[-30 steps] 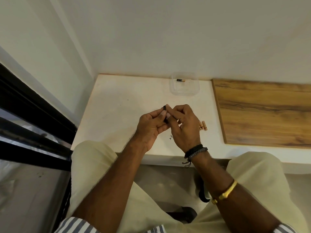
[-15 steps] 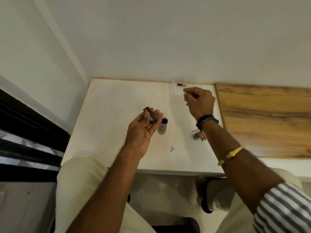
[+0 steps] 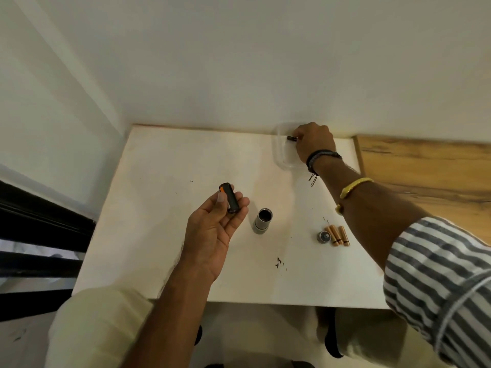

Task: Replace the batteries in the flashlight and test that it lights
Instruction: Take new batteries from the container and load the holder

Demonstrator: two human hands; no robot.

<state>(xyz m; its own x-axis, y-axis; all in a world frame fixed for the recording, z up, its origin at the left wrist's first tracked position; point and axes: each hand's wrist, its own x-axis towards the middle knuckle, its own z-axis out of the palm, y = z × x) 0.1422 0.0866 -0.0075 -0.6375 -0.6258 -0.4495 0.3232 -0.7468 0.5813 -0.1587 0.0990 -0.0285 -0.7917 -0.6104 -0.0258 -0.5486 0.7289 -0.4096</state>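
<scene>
My left hand (image 3: 215,224) is palm up over the white table (image 3: 164,235) and holds a black battery holder (image 3: 230,197) with an orange mark between thumb and fingers. The silver flashlight body (image 3: 262,221) stands upright with its open end up, just right of that hand. Its round end cap (image 3: 324,236) lies beside three gold-coloured batteries (image 3: 337,235). My right hand (image 3: 313,142) reaches into a clear plastic container (image 3: 282,155) at the back of the table and pinches a dark battery (image 3: 291,138).
A wooden board (image 3: 425,168) adjoins the table on the right. White walls close off the back and left. A dark window frame (image 3: 39,229) runs along the left. My knees sit under the table's near edge.
My hands parted from holding the holder together. The left keeps the holder, palm up. The right reached back into the clear container and pinched the battery there.
</scene>
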